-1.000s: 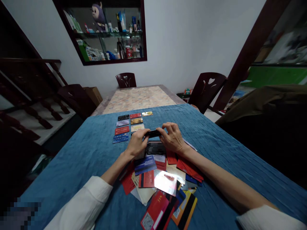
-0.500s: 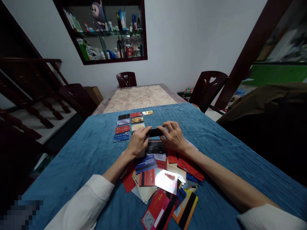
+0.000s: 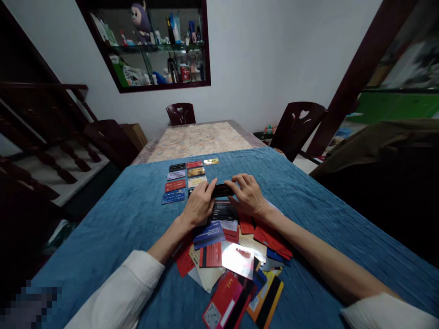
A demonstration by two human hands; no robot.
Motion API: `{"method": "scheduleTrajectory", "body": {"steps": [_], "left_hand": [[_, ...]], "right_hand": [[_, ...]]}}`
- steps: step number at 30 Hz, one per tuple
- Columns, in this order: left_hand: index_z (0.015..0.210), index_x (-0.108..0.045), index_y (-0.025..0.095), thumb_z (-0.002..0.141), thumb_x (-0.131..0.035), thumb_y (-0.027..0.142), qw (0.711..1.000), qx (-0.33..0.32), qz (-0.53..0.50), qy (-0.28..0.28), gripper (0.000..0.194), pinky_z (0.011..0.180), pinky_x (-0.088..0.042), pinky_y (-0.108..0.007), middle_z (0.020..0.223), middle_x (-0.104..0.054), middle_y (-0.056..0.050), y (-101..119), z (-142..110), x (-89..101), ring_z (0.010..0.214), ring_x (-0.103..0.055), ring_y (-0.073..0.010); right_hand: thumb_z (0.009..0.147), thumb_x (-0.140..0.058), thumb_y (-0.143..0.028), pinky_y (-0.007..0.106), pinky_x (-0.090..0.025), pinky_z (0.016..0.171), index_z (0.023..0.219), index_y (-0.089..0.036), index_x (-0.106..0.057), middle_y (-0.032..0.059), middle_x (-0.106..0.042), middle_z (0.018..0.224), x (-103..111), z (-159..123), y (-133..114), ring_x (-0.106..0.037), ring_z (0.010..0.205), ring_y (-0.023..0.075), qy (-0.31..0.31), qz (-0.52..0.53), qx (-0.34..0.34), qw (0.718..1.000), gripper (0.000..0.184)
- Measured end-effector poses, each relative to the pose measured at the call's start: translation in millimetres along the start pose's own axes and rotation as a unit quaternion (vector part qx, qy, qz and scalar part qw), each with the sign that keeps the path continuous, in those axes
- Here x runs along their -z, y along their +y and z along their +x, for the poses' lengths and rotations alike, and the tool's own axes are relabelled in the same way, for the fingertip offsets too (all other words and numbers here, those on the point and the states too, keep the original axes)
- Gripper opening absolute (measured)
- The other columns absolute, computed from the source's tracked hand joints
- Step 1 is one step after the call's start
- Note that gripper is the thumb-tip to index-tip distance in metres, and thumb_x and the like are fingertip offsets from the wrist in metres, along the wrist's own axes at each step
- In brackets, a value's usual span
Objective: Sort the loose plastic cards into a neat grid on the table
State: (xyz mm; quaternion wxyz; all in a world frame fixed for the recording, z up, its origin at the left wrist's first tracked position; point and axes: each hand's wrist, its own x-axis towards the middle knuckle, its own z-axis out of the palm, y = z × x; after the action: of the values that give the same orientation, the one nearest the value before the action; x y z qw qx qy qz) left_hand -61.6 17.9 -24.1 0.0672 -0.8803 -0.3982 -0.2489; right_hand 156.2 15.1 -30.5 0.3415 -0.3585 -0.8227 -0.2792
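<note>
Both my hands hold a black card [image 3: 222, 190] between them, just above the blue tablecloth [image 3: 120, 219]. My left hand [image 3: 199, 205] pinches its left end, with the fingers stretched over it. My right hand [image 3: 247, 196] grips its right end with bent fingers. Beneath and in front of my hands lies a loose pile of cards [image 3: 233, 260], red, blue, black, white and orange. Beyond my hands, several cards are laid out in neat rows [image 3: 187, 178] on the cloth.
The table runs on past the cloth with a patterned top [image 3: 200, 139]. Dark wooden chairs [image 3: 300, 123] stand around it, one at the far end [image 3: 180, 113]. A wall cabinet with bottles and a plush toy [image 3: 154, 43] hangs behind. A stair railing [image 3: 44, 137] is at the left.
My left hand's fingers have slid forward over the black card's left end. The card and my right hand have stayed almost where they were.
</note>
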Motion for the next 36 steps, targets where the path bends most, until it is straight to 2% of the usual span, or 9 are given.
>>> {"method": "scheduleTrajectory", "body": {"steps": [4,9,15,22,28,36], "left_hand": [[0.15,-0.034,0.016,0.087,-0.051,0.011,0.999,-0.013,0.037,-0.003,0.065,0.091,-0.053,-0.043,0.113,-0.056,-0.014,-1.8,0.5,1.4,0.106,-0.056,-0.0277],[0.149,-0.036,0.014,0.087,-0.053,0.012,0.997,-0.032,0.074,0.016,0.064,0.094,-0.05,-0.046,0.123,-0.055,-0.018,-3.9,2.0,4.0,0.113,-0.054,-0.0304],[0.142,-0.045,0.013,0.089,-0.059,0.021,0.99,-0.043,0.132,-0.019,0.055,0.096,-0.046,-0.045,0.127,-0.059,-0.017,-2.3,3.6,14.3,0.116,-0.053,-0.0306],[0.138,-0.048,0.01,0.091,-0.06,0.025,0.984,-0.047,0.167,-0.032,0.051,0.099,-0.044,-0.043,0.131,-0.061,-0.017,-5.1,4.9,24.6,0.119,-0.054,-0.03],[0.139,-0.048,0.009,0.091,-0.059,0.023,0.982,-0.046,0.181,-0.027,0.052,0.096,-0.045,-0.044,0.131,-0.062,-0.018,-19.4,3.7,36.1,0.118,-0.054,-0.0317],[0.137,-0.053,0.01,0.09,-0.054,0.019,0.979,-0.021,0.203,-0.017,0.048,0.094,-0.046,-0.043,0.129,-0.063,-0.018,-47.3,8.2,52.7,0.115,-0.056,-0.0307]], "right_hand": [[0.087,-0.06,-0.028,0.041,-0.036,0.084,0.121,-0.012,-0.064,0.0156,-0.058,0.109,-0.4,-0.3,1.9,-0.044,0.102,0.0285,-0.007,0.009,0.001,1.0,0.038],[0.088,-0.058,-0.029,0.041,-0.038,0.084,0.124,-0.013,-0.062,0.0152,-0.06,0.109,0.3,0.1,3.1,-0.045,0.101,0.0284,-0.014,0.012,-0.002,1.0,0.04],[0.088,-0.058,-0.029,0.041,-0.04,0.086,0.124,-0.013,-0.061,0.0159,-0.06,0.114,0.6,0.1,3.2,-0.046,0.102,0.0285,-0.028,0.011,-0.009,1.0,0.04],[0.088,-0.059,-0.027,0.042,-0.041,0.087,0.127,-0.013,-0.06,0.0166,-0.058,0.117,-1.1,5.2,5.2,-0.045,0.107,0.0298,-0.044,0.021,-0.005,0.999,0.041],[0.09,-0.057,-0.025,0.042,-0.04,0.086,0.131,-0.012,-0.058,0.0175,-0.058,0.118,-5.9,24.7,5.7,-0.043,0.109,0.0298,-0.074,0.027,0.02,0.997,0.043],[0.09,-0.055,-0.027,0.041,-0.038,0.083,0.133,-0.014,-0.056,0.0174,-0.059,0.122,-28.2,66.8,5.3,-0.042,0.109,0.0309,-0.119,0.03,0.025,0.992,0.046]]}}
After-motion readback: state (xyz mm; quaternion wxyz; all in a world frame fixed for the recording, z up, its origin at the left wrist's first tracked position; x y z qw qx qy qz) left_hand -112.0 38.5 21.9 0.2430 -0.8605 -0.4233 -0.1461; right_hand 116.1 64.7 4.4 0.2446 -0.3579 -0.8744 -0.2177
